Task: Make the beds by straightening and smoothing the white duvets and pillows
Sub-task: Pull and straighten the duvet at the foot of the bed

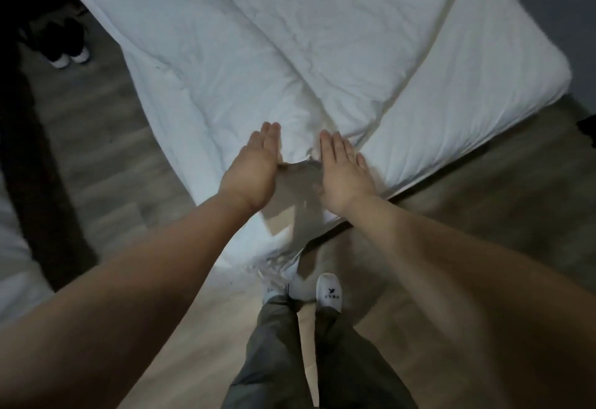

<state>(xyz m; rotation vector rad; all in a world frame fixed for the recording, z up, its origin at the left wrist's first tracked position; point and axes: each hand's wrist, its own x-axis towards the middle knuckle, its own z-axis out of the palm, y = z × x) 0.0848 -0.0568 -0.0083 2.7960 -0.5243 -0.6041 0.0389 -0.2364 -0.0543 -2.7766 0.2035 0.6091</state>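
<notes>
Left hand [254, 166] and right hand [345, 173] lie flat at the duvet [258, 37] corner, fingers straight and together. Best to sweep outward evenly, pushing creases off the edge.

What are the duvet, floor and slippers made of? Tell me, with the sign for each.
Duvet: soft white woven fabric, likely cotton, matte; it creases and puffs up.
Floor: wood-look planks, perhaps laminate, low sheen; grain and plank seams show.
Slippers: thin white cloth, probably disposable; flat upper with a dark printed logo.
</notes>
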